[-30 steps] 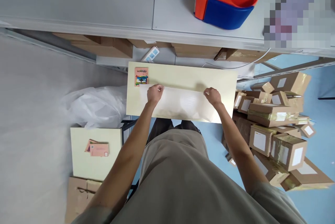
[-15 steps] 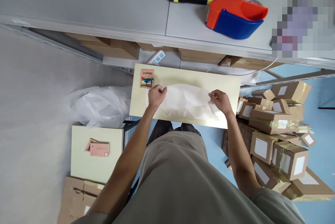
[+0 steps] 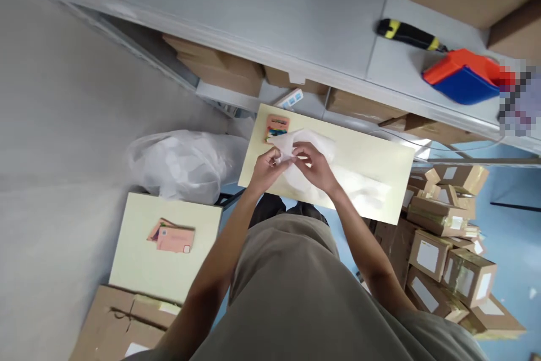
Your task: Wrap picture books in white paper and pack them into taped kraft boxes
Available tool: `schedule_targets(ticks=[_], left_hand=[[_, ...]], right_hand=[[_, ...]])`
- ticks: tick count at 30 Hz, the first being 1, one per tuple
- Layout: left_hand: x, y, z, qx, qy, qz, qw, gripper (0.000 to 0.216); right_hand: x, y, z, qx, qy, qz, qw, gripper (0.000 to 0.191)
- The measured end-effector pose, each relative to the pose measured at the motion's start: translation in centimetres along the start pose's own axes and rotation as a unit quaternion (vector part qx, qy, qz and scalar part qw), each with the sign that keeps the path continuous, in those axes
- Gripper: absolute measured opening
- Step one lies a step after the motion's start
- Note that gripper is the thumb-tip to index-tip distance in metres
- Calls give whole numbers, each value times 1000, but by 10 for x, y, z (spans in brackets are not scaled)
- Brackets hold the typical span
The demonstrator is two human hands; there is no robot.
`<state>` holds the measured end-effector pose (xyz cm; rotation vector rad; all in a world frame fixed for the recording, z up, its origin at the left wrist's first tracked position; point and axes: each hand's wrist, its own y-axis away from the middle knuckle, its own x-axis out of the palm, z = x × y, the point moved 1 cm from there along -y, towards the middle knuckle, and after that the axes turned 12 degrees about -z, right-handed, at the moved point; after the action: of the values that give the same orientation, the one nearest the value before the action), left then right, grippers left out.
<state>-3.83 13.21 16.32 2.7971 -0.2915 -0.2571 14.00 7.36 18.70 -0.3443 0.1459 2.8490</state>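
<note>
Mid-frame, left hand and right hand both pinch 1 corner of the thin white sheet, fingertips close together so the flimsy stuff stays controlled. The rest sags onto the pale board, just right of a pink card.

The sheet pinched between the left hand and right hand looks like thin, filmy white plastic, crumpled and half see-through. The pale yellow counter beneath is smooth with a soft sheen. At 9 o'clock a bag is crinkly, glossy plastic. At 4 o'clock, boxes are matt brown cardboard under shiny tape.
</note>
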Motion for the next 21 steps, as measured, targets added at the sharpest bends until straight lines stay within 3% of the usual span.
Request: schedule_targets(ticks=[4, 7, 11, 13, 15, 17, 19, 21], left_hand=[[-78, -4, 21, -7, -40, -155, 987, 18], [-146, -5, 37, -8, -120, -271, 955, 15], [-245, -4, 65, -16, -262, -447, 855, 16], [-288, -3, 83, -5, -307, -503, 808, 17], [-322, -6, 107, -13, -327, -525, 786, 19], [-343, -14, 134, -32, -336, -509, 791, 24], [-352, -26, 163, -48, -337, -449, 826, 32], [-349, -40, 191, -64, -327, -342, 879, 49]], right_hand=[[96, -11, 26, -41, 30, 72, 996, 23], [168, -15, 36, -57, 72, 134, 987, 25], [253, -15, 46, -78, 140, 226, 961, 36], [285, -13, 50, -95, 167, 265, 945, 36], [308, -10, 53, -103, 186, 298, 931, 35], [325, -8, 55, -105, 198, 326, 918, 33], [334, -6, 53, -104, 207, 348, 908, 32], [337, -5, 48, -102, 213, 363, 901, 31]])
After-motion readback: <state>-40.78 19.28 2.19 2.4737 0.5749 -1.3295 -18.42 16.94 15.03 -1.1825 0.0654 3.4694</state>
